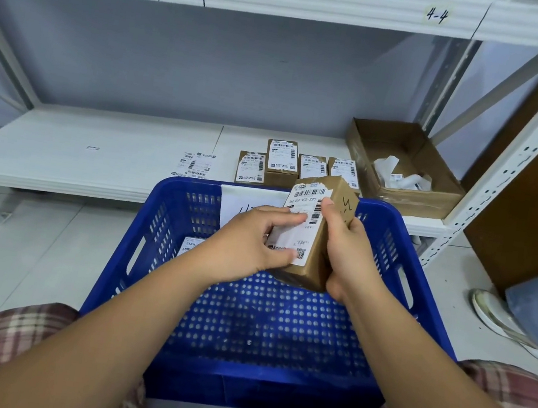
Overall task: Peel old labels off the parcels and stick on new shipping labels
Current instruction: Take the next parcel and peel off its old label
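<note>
As left hand (249,235) presses, right hand (347,249) grips parcel (340,193).

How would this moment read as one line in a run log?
left hand: fingers flat on label | right hand: grips parcel | location: above blue crate | shelf: four labelled parcels

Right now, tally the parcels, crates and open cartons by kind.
Parcels: 5, one held, four on the shelf
Crate: 1
Open carton: 1
Total: 7
A labelled item in the crate is half hidden, not counted.
</note>
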Tool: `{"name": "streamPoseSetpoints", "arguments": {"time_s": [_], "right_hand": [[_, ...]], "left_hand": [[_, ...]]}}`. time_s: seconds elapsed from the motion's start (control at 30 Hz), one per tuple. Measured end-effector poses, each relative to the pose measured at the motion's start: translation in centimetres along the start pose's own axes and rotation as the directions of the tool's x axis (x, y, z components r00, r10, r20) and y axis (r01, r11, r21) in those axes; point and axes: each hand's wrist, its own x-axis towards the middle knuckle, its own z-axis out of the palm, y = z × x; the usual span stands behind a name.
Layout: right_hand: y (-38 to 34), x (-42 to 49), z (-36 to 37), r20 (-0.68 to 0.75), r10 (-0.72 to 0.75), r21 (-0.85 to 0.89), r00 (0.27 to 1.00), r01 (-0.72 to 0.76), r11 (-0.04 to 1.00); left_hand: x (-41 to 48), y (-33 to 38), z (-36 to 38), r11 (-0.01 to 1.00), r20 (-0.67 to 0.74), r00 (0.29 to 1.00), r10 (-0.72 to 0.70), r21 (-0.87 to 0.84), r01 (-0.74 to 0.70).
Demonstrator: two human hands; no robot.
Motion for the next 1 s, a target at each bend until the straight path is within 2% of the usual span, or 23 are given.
{"name": "streamPoseSetpoints", "arguments": {"time_s": [0.1,0.23,0.37,0.43,0.57,0.67,0.8,1.0], "right_hand": [[-0.3,-0.3,0.2,0.077,0.005,0.031,0.997,-0.008,0.999],[-0.1,-0.8,0.9,0.242,0.032,-0.013,0.97,-0.029,0.999],[-0.2,-1.3,1.2,0.35,0.062,-0.049,0.935,-0.048,0.998],[-0.4,-1.3,1.1,0.351,0.074,-0.062,0.933,-0.055,0.997],[-0.4,-1.4,0.9,0.355,0.067,-0.08,0.932,-0.041,0.996],[-0.5,-1.6,0.8,0.361,0.049,-0.079,0.931,-0.022,0.997],[-0.2,-1.6,0.9,0.382,0.067,-0.09,0.922,-0.035,0.995],[-0.2,-1.8,0.9,0.411,0.095,-0.171,0.907,-0.026,0.985]], "left_hand": [[-0.3,0.7,-0.4,0.98,-0.153,0.985,0.081,0.19,-0.051],[-0.2,1.5,-0.9,0.939,-0.339,0.916,0.214,0.328,-0.098],[0.1,1.0,-1.3,0.887,-0.347,0.874,0.34,0.428,-0.175],[0.2,0.9,-1.2,0.885,-0.315,0.877,0.364,0.412,-0.219],[0.4,0.7,-1.3,0.888,-0.265,0.903,0.337,0.409,-0.211],[0.6,0.8,-1.3,0.887,-0.287,0.893,0.346,0.41,-0.212],[0.7,1.5,-1.6,0.92,-0.353,0.885,0.304,0.35,-0.177],[0.3,2.1,-3.3,0.96,-0.307,0.919,0.248,0.207,-0.19]]}}
